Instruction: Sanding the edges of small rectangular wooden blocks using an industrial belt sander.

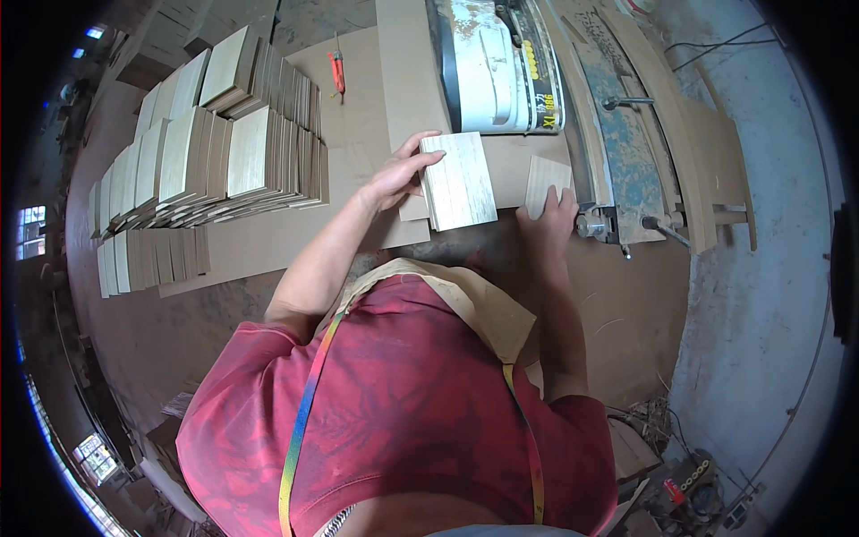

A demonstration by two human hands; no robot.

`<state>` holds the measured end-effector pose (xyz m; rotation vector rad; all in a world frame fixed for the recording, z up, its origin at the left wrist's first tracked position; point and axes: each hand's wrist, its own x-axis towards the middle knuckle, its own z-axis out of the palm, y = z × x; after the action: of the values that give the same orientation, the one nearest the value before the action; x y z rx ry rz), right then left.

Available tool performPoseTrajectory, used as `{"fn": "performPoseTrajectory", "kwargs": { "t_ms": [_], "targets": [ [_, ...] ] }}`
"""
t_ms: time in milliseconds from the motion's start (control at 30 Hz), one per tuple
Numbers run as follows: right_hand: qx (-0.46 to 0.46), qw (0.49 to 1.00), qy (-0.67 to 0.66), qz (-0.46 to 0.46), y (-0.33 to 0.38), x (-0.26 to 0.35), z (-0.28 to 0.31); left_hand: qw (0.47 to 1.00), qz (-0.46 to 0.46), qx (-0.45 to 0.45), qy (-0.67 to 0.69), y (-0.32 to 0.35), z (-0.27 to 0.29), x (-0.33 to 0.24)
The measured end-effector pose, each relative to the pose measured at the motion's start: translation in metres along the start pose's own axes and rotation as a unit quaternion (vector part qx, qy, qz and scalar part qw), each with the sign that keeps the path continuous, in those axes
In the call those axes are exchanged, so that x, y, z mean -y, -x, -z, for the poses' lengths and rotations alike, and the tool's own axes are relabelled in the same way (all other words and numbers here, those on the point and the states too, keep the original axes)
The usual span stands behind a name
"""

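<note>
Handling: thin wood boards, with both bare hands, just in front of a white container (483, 72) smeared with residue.
Left hand: this hand (396, 179) is bent around the left edge of a small stack of pale boards (461, 183), thumb on the top face; the underside of the hold is hidden.
Right hand: this hand (548, 222) is partly curled, fingers against the near end of a loose board (544, 177); whether it grips or only presses cannot be told.
Boards' place: the stack is in front of the chest; whether it rests on the cardboard (358, 116) or is held clear cannot be told. The loose board is to its right, apart from it.
Step in hand: judging by the hands, gathering boards into a stack.
Next move: probably calls for a steady left hold while the right hand takes the loose board by its edges and squares it up.
Container label: a dark panel (546, 89) with bold characters and yellow marks.
Other writing: none can be made out on the piled boards (255, 152) or the red-handled tool (336, 73).
</note>
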<state>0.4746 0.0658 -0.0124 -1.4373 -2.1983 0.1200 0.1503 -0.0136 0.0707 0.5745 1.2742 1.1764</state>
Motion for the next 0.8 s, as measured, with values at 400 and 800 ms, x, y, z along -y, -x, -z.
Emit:
{"fn": "performPoseTrajectory", "kwargs": {
  "t_ms": [400,800],
  "targets": [
    [-0.042,0.973,-0.22,0.053,-0.077,0.05,-0.021,0.993,-0.006,-0.116,-0.015,-0.015,-0.023,0.016],
    [0.038,0.994,-0.104,-0.005,-0.015,0.011,0.027,0.999,0.023,-0.027,0.003,-0.013,-0.01,0.007]
  ]
}}
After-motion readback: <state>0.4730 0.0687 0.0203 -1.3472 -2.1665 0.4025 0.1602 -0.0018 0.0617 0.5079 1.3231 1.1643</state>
